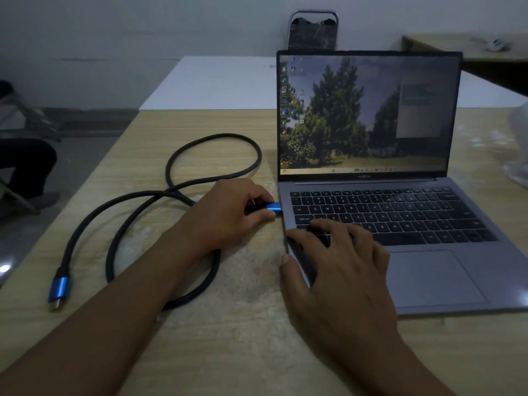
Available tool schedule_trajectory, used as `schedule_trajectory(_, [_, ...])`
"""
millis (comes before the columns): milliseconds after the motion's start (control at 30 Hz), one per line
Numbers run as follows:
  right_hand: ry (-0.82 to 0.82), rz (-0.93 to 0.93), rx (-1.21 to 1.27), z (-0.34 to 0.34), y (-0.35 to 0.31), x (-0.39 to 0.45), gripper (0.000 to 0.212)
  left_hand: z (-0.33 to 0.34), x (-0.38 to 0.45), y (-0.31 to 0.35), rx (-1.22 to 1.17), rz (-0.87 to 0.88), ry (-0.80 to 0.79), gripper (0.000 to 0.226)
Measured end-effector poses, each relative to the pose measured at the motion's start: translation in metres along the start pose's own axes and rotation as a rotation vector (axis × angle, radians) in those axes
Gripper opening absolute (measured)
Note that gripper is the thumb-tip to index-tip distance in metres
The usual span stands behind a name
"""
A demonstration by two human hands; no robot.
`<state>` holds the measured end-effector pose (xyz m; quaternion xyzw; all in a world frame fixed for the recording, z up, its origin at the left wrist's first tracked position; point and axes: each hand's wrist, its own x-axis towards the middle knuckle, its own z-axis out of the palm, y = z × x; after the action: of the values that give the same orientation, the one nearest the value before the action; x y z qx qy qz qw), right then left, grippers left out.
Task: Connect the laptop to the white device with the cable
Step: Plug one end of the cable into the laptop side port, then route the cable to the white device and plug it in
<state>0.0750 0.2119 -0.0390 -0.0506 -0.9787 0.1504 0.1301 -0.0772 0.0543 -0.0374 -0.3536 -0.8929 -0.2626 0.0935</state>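
Right hand lies spread, steadying the laptop; left hand pinches the cable plug at its left edge. Free plug lies unconnected; white device unseen.

- The laptop has a grey body, black keys with white letters and a black frame around the screen.
- Its screen shows dark green trees under a grey-violet sky.
- The cable is black, with a fine braided pattern.
- Both plugs have a shiny blue shell: one at 9 o'clock of the keyboard, one at 7 o'clock of the table.
- The table is pale wood grain with whitish worn patches.
- At 12 o'clock, a white board.
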Motion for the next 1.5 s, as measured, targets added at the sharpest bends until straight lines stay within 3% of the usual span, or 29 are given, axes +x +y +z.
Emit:
schedule_trajectory(100, [-0.012,-0.002,0.027,-0.002,0.001,-0.001,0.041,-0.007,-0.002,0.004,-0.096,-0.072,0.020,0.028])
schedule_trajectory(200, [-0.058,-0.031,0.071,-0.008,0.003,0.001,0.045,-0.030,-0.005,0.009,-0.135,-0.140,0.196,0.022])
schedule_trajectory(267, [-0.107,-0.057,0.113,-0.013,0.006,0.006,0.047,-0.051,-0.019,0.002,-0.087,-0.230,0.294,0.023])
schedule_trajectory(333, [-0.127,-0.097,0.123,-0.017,0.006,0.012,0.049,-0.071,-0.042,-0.016,0.107,-0.378,0.346,0.035])
schedule_trajectory(433, [-0.088,-0.181,0.147,-0.023,-0.004,0.019,0.044,-0.095,-0.087,-0.039,0.360,-0.821,0.266,0.064])
schedule_trajectory(500, [-0.102,-0.222,0.168,-0.023,-0.013,0.023,0.042,-0.103,-0.114,-0.047,0.393,-1.101,0.081,0.077])
schedule_trajectory(533, [-0.115,-0.238,0.171,-0.022,-0.017,0.025,0.041,-0.104,-0.126,-0.049,0.396,-1.155,-0.008,0.082])
schedule_trajectory(600, [-0.134,-0.268,0.180,-0.020,-0.026,0.026,0.039,-0.107,-0.140,-0.045,0.377,-1.133,-0.090,0.069])
schedule_trajectory(700, [-0.163,-0.317,0.228,-0.023,-0.036,0.021,0.037,-0.115,-0.138,-0.025,0.302,-1.081,-0.058,0.034])
schedule_trajectory(833, [-0.318,-0.341,0.404,-0.038,-0.039,0.023,0.037,-0.138,-0.112,0.013,-0.373,-1.085,0.242,0.024])
schedule_trajectory(967, [-0.390,-0.333,0.531,-0.068,-0.045,0.033,0.036,-0.154,-0.088,0.047,-0.799,-0.965,0.309,0.021])
schedule_trajectory(1100, [-0.495,-0.268,0.726,-0.108,-0.053,0.051,0.039,-0.145,-0.062,0.076,-0.850,-0.829,0.243,0.026])
schedule_trajectory(1267, [-0.563,-0.236,0.723,-0.140,-0.057,0.070,0.041,-0.127,-0.034,0.106,-0.862,-0.731,0.194,0.029])
schedule_trajectory(1500, [-0.728,-0.136,0.765,-0.149,-0.054,0.087,0.028,-0.111,-0.024,0.130,-1.121,-0.727,0.173,0.028])
